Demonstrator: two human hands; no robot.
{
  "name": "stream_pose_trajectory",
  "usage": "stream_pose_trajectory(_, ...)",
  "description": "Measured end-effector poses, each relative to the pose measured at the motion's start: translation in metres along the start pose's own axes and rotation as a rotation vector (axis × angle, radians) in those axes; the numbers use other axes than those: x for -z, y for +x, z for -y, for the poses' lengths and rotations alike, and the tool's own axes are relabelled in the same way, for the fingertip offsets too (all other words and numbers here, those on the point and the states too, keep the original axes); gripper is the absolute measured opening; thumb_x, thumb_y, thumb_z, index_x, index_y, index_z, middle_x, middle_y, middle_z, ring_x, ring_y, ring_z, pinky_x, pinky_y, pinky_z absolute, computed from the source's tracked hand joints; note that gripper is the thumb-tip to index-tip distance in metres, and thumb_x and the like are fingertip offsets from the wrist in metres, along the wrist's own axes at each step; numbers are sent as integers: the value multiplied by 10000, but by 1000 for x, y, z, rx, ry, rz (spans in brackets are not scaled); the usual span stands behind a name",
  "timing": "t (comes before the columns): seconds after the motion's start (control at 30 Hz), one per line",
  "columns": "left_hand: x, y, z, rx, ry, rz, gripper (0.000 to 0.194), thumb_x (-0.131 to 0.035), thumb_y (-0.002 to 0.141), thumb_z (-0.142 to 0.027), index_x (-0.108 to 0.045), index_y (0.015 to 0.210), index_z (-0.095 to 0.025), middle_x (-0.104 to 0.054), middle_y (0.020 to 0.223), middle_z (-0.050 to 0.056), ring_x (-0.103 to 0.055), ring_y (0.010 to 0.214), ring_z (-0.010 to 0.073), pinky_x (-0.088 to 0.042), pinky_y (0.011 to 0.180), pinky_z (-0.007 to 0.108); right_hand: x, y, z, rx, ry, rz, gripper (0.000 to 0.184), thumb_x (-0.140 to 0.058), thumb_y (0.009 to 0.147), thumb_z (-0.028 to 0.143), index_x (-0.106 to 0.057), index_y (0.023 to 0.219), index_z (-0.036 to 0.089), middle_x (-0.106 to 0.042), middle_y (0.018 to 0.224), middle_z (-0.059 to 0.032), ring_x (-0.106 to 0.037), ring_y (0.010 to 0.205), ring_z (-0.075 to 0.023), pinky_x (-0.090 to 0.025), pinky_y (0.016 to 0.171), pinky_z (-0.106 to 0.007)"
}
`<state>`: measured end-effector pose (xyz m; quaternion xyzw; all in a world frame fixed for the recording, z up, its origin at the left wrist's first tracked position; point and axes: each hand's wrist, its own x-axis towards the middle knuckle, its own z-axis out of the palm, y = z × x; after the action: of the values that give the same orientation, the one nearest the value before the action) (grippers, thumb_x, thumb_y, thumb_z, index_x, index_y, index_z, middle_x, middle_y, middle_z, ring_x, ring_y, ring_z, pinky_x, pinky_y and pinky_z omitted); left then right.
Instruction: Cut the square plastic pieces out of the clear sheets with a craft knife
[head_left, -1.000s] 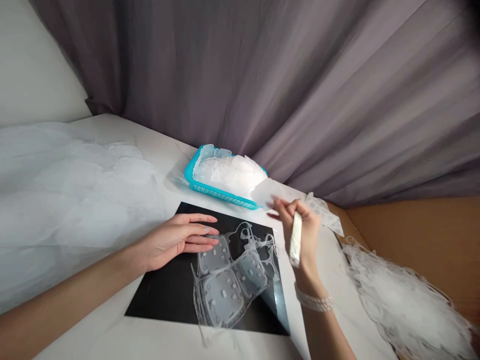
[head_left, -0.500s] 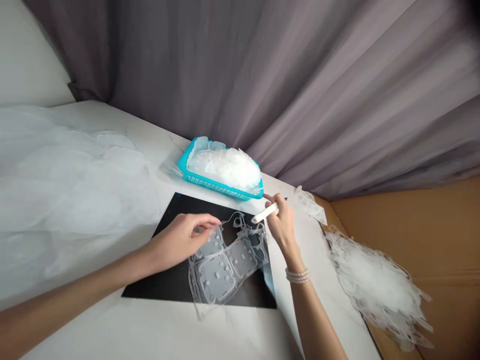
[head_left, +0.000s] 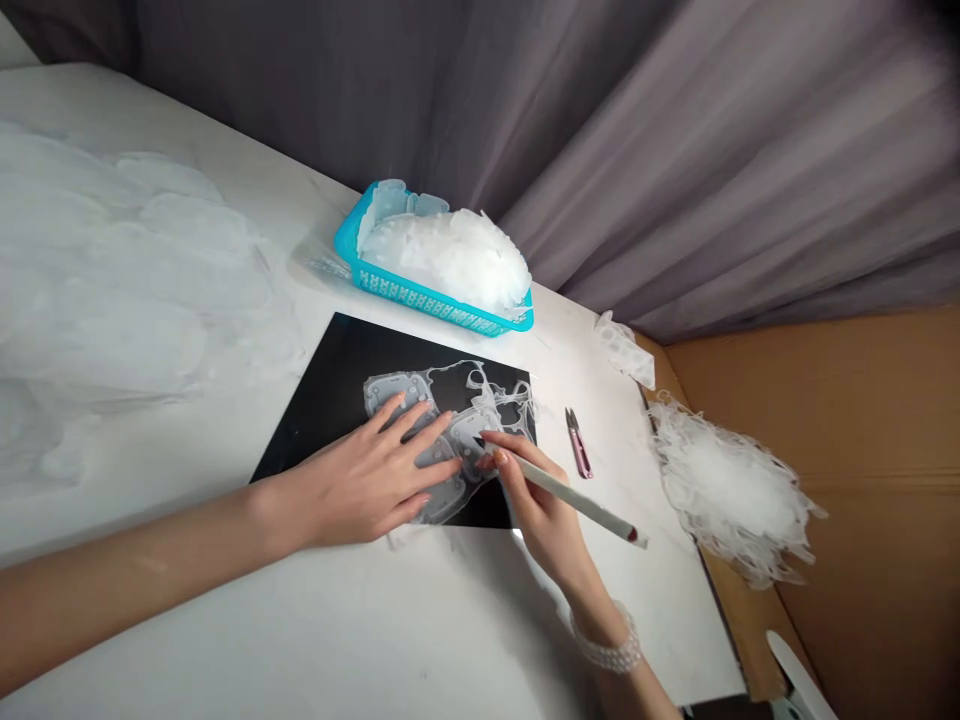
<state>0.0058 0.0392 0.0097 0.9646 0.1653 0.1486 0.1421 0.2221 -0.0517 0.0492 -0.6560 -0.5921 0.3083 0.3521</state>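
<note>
A translucent sheet of moulded pieces [head_left: 397, 388] with loose thin strips at its far right lies on a black mat [head_left: 319, 390]. My left hand [head_left: 382, 465] rests on it, open, fingers spread flat over the rounded pieces. In a pen grip, my right hand [head_left: 544, 500] is closed on a long white pen-like tool [head_left: 581, 497]. The dark tip of this tool points down at the piece beside my left fingers. To the right of the mat lie small pink thread snips [head_left: 577, 445].
Behind the mat stands a blue basket [head_left: 427, 300] heaped with translucent pieces. A broad pile of translucent sheets [head_left: 127, 290] covers the table's left. At the right edge lie a tangle of offcut strips [head_left: 731, 490] and a small perforated scrap [head_left: 626, 350], near a cardboard box [head_left: 847, 430].
My left hand has spread flat on the sheet. My right hand has come down and brought the tool's tip to the sheet. The snips now show. The view has tilted downward.
</note>
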Motion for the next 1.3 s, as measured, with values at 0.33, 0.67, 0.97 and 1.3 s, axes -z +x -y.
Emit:
stream_pose_trajectory(0.33, 1, -6, -2, -52, -71, 72, 453, -486, 949, -212, -506, 1402, -211, -510, 1489, 156, -377, 1441, 340, -77, 1217, 610, -16, -4, 3, 191, -196, 5, 195, -508, 991, 230, -690, 1059, 217, -722, 938, -69, -672, 822, -202, -544, 755, -353)
stream_pose_trajectory(0.67, 7, -5, -10, -4, 4, 98, 425, -495, 929, -208, -526, 1354, -209, -498, 1491, 169, -432, 1386, 355, -128, 1196, 623, -26, -7, 7, 264, -340, -43, 214, -476, 988, 162, -669, 1062, 218, -710, 953, -89, -689, 852, -217, -579, 737, -369)
stream_pose_trajectory(0.97, 6, -7, -9, -37, -20, 101, 470, -537, 896, -203, -528, 1356, -105, -482, 1466, 272, -422, 1379, 433, -125, 1164, 688, -31, -25, -17, 588, -567, -8, 453, -449, 946, 17, -498, 1368, 176, -678, 961, -116, -652, 1159, -293, -568, 996, -490)
stream_pose_trajectory(1.3, 0, -10, -7, -42, 78, 101, 554, -503, 918, -239, -442, 1463, -161, -510, 1464, 221, -405, 1397, 418, -137, 1170, 688, -35, -13, -24, 498, -566, -31, 459, -446, 983, 92, -471, 1433, 178, -626, 1338, -183, -586, 1269, -292, -543, 1022, -498)
